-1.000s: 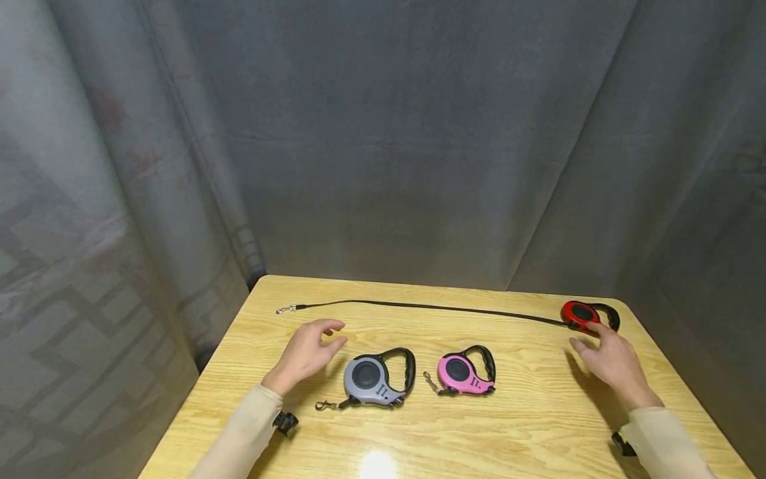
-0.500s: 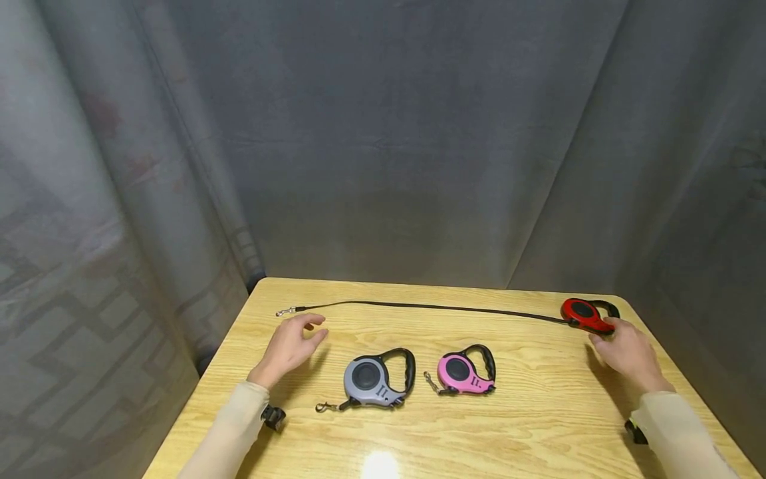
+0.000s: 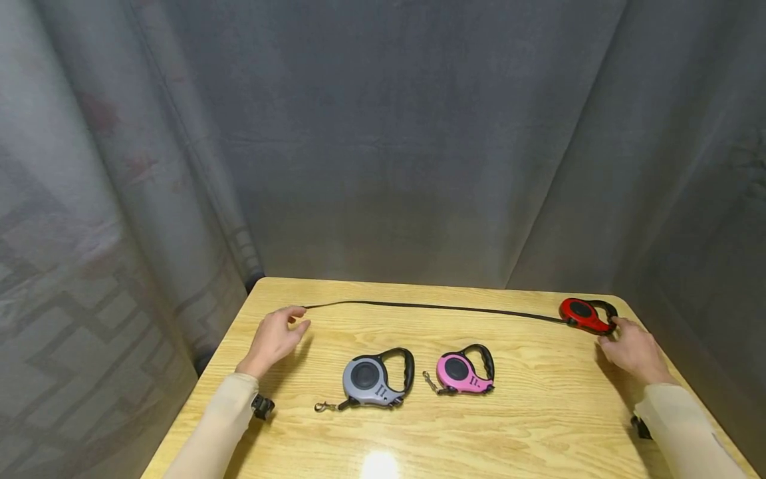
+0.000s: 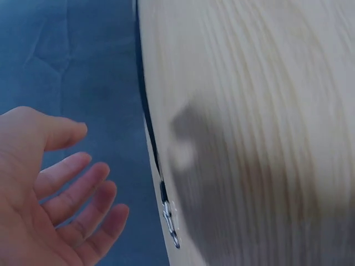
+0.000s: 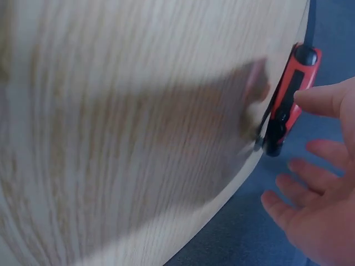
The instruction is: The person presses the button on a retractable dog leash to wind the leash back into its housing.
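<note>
A red retractable dog leash point(image 3: 580, 316) lies at the table's far right, its black cord point(image 3: 431, 306) stretched left along the far edge. My right hand point(image 3: 634, 347) is at its handle end, fingers relaxed and spread, thumb overlapping the red case point(image 5: 291, 91) in the right wrist view. My left hand point(image 3: 274, 339) hovers near the cord's left end with fingers loosely bent and nothing in them. It hides the metal clip in the head view; the left wrist view shows that clip point(image 4: 171, 223) on the table beyond the fingers.
A grey retractable leash point(image 3: 366, 376) and a smaller pink one point(image 3: 457, 369) lie mid-table, each with its clip pointing left. The wooden table point(image 3: 479, 439) is bounded by grey curtains point(image 3: 383, 166) behind and at both sides.
My left hand has moved left and away to the cord's clip end. The right hand has shifted right, from over the red case to its handle end. The leashes have stayed put.
</note>
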`<state>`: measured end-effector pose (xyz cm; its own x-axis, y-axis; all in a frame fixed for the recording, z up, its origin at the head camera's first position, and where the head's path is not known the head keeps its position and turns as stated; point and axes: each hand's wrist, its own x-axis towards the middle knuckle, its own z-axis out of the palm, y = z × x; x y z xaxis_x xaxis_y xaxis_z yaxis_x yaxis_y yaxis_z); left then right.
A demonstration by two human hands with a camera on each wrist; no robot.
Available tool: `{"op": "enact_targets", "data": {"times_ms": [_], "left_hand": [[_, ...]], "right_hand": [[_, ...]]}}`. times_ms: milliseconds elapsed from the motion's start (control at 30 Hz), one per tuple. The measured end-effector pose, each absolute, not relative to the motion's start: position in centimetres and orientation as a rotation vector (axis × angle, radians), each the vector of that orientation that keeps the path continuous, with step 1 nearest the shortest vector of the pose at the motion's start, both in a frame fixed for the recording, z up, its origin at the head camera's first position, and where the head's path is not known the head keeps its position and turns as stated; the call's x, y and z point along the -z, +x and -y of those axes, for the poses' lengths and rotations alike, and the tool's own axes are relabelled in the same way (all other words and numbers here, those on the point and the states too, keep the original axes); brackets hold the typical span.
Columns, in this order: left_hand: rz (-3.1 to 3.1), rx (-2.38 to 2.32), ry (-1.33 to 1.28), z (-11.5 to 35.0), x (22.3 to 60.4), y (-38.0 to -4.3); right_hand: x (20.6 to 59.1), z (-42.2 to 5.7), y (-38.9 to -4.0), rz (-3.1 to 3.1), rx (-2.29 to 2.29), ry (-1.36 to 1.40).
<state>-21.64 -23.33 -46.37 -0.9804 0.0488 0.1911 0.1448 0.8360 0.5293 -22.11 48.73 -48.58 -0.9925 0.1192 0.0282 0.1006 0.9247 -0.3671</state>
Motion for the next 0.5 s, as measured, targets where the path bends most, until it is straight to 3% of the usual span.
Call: {"op": "enact_targets", "data": {"times_ms": [500], "left_hand": [[2.836, 0.767, -0.036, 25.9, 47.9, -23.3]], "right_hand": [[50.5, -50.1, -22.6, 3.104, -0.444, -0.118]]}}
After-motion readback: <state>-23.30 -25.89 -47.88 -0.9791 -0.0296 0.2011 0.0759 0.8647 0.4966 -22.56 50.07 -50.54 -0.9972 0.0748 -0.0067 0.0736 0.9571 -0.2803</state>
